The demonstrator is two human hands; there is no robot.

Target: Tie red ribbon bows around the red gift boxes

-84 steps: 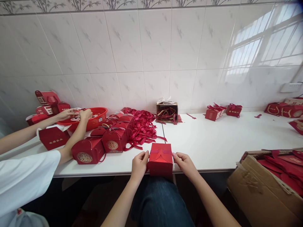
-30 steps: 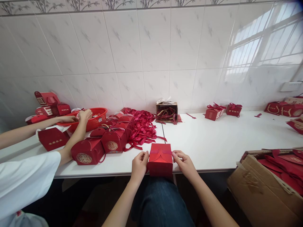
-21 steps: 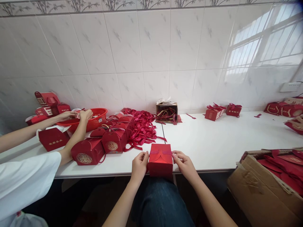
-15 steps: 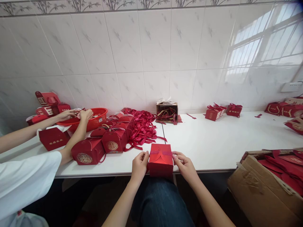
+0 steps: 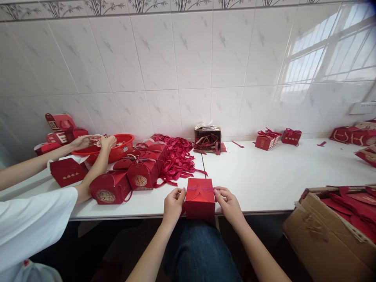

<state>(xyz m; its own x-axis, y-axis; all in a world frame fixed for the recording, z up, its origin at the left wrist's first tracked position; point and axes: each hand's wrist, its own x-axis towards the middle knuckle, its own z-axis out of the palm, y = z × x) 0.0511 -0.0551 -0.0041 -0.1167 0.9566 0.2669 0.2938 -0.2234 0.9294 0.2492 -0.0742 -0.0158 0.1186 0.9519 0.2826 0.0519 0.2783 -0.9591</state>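
Red box: a small closed red box (image 5: 200, 201) stands upright at the near edge of the white surface (image 5: 252, 176), between the person's two hands and above a knee in blue denim (image 5: 202, 254); what it rests on is hidden.
Box top: curved flaps meet in the middle, and a darker ribbon (image 5: 200, 188) crosses it from side to side.
Left hand: the left hand (image 5: 174, 204) is closed in a pinch, thumb against fingers, on the ribbon at the box's left side.
Right hand: the right hand (image 5: 230, 203) mirrors it, thumb and forefinger pinched on the ribbon at the right side, other fingers curled.
Ribbon pile: a heap of loose crimson ribbons (image 5: 178, 158) lies beyond the left hand.
Emblem boxes: left of that heap, dark red boxes (image 5: 110, 188) stand in a cluster, two showing round gold emblems.
Co-worker: at the left, a person's arms (image 5: 95, 169), one in a white sleeve (image 5: 41, 215), reach to an orange-red basket (image 5: 119, 153); the item held there is too small to tell.
Back wall: a small open box (image 5: 220, 140) full of scraps (image 5: 207, 144) stands near the tiles; farther right are two boxes tied with bows (image 5: 266, 142).
Right side: a cardboard carton (image 5: 317, 231) holds red pieces (image 5: 349, 211).
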